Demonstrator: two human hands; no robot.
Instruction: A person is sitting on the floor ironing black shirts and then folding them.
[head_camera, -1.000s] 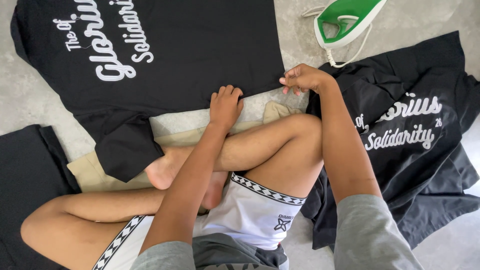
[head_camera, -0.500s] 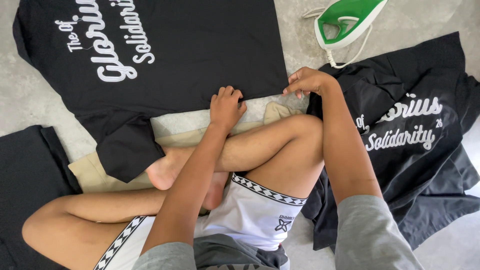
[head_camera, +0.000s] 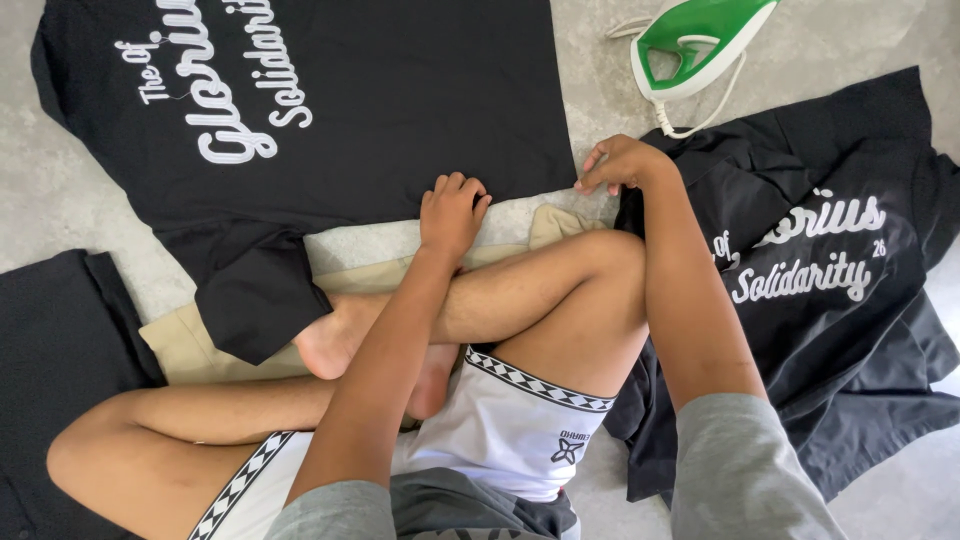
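A black T-shirt with white script lettering (head_camera: 400, 90) lies spread flat on a beige towel (head_camera: 370, 245) on the grey floor. My left hand (head_camera: 450, 212) rests at the shirt's lower hem, fingers curled onto the fabric edge. My right hand (head_camera: 622, 165) pinches the same hem at its lower right corner. I sit cross-legged, my knees and bare feet below the shirt.
A green and white iron (head_camera: 700, 42) with a white cord stands at the top right. A crumpled pile of black printed shirts (head_camera: 830, 270) lies to the right. Folded black fabric (head_camera: 50, 340) sits at the left on the grey floor (head_camera: 60, 190).
Both hands stay at the shirt's lower hem; the shirt has shifted slightly and the view has moved a little.
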